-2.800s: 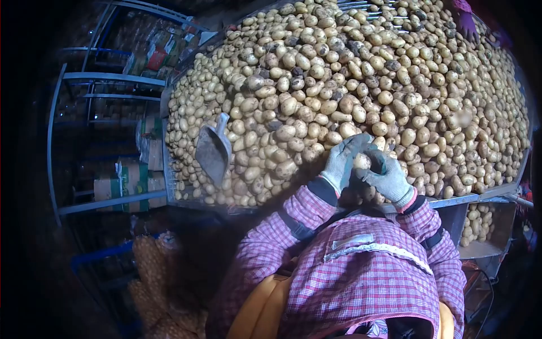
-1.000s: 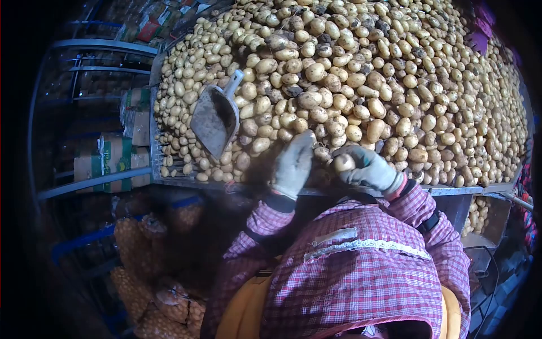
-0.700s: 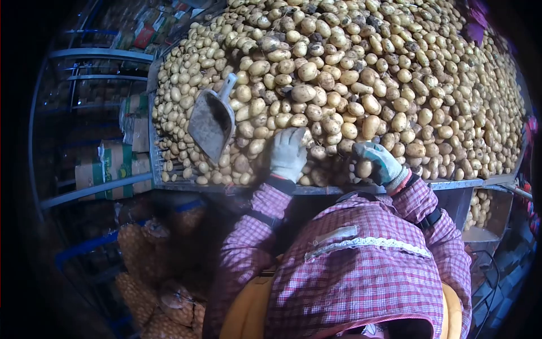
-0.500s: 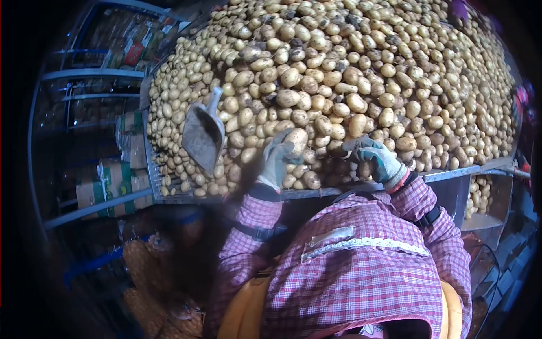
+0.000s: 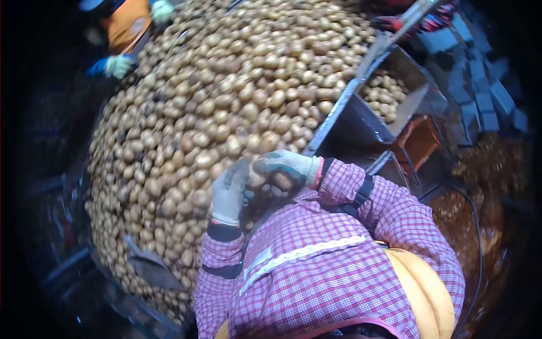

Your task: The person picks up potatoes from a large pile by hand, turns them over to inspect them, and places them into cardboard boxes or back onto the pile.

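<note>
Both hands wear pale gloves with greenish-grey palms, close together over the near edge of a large potato heap (image 5: 237, 85). My right hand (image 5: 289, 168) is curled round potatoes (image 5: 257, 172) at its fingertips. Just left of it, my left hand (image 5: 228, 189) is upright and bent, blurred by motion; what its fingers hold, if anything, is hidden. A metal scoop (image 5: 153, 270) lies on the potatoes at the lower left.
A metal rim (image 5: 339, 116) borders the heap on the right, beside a bin (image 5: 415, 104) with potatoes. A co-worker's gloved hand (image 5: 119, 66) is at the upper left. Blue-grey blocks (image 5: 483, 101) and a black cable (image 5: 479, 243) are at right.
The view has turned, bringing the right-hand bin and a co-worker into sight. My hands have come closer together, and the potato my left hand held is no longer clearly visible in it.
</note>
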Tool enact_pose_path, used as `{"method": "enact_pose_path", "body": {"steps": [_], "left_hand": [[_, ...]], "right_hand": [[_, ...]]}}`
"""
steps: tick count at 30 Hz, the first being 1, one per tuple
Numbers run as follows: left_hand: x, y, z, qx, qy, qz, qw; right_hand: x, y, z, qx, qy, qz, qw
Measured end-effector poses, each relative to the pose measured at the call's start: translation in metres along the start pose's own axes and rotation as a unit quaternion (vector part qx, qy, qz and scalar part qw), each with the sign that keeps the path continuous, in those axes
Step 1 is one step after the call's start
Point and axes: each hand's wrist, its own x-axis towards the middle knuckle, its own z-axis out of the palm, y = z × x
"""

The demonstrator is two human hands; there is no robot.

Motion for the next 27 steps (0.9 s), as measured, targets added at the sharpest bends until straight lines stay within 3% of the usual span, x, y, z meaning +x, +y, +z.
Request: {"method": "enact_pose_path", "body": {"steps": [1, 2, 3, 4, 5, 8, 9, 10, 13, 17, 20, 21, 23, 25, 27], "left_hand": [[0.015, -0.003, 0.013, 0.008, -0.026, 0.087, 0.996], [0.018, 0.013, 0.030, 0.012, -0.048, 0.172, 0.984], [0.013, 0.029, 0.045, 0.065, -0.067, 0.131, 0.987], [0.018, 0.033, 0.063, 0.131, -0.067, 0.187, 0.971], [0.025, 0.037, 0.079, 0.195, -0.065, 0.246, 0.947], [0.021, 0.074, 0.119, 0.031, -0.191, 0.135, 0.972], [0.017, 0.085, 0.131, -0.041, -0.246, 0.073, 0.966], [0.022, 0.082, 0.140, -0.087, -0.294, 0.073, 0.949], [0.038, 0.064, 0.188, -0.174, -0.270, 0.051, 0.946], [0.049, 0.075, 0.201, -0.036, -0.287, -0.031, 0.957], [0.065, 0.061, 0.220, -0.027, -0.294, 0.079, 0.952], [0.070, 0.057, 0.219, -0.024, -0.298, 0.079, 0.951], [0.074, 0.061, 0.214, -0.057, -0.284, 0.037, 0.956], [0.072, 0.076, 0.206, -0.030, -0.194, 0.021, 0.980], [0.092, 0.060, 0.186, -0.100, -0.208, 0.036, 0.972]], "right_hand": [[-0.011, -0.008, -0.008, -0.004, 0.018, -0.008, 1.000], [-0.023, -0.013, -0.016, 0.084, 0.089, 0.022, 0.992], [-0.036, -0.015, -0.019, 0.177, 0.154, 0.053, 0.971], [-0.053, -0.024, -0.023, 0.173, 0.134, -0.001, 0.976], [-0.058, -0.023, -0.036, 0.171, 0.145, 0.009, 0.975], [-0.093, -0.025, -0.045, 0.174, 0.240, -0.016, 0.955], [-0.109, -0.025, -0.049, 0.159, 0.243, -0.022, 0.957], [-0.122, -0.038, -0.042, 0.194, 0.260, -0.037, 0.945], [-0.156, -0.045, -0.035, 0.220, 0.312, -0.065, 0.922], [-0.179, -0.029, -0.044, 0.241, 0.330, -0.076, 0.909], [-0.189, -0.032, -0.041, 0.197, 0.396, -0.103, 0.891], [-0.199, -0.035, -0.044, 0.199, 0.399, -0.106, 0.889], [-0.229, -0.044, -0.053, 0.291, 0.513, -0.118, 0.799], [-0.278, -0.023, -0.104, 0.145, 0.622, -0.211, 0.740], [-0.342, -0.020, -0.138, 0.137, 0.702, -0.127, 0.687]]}}
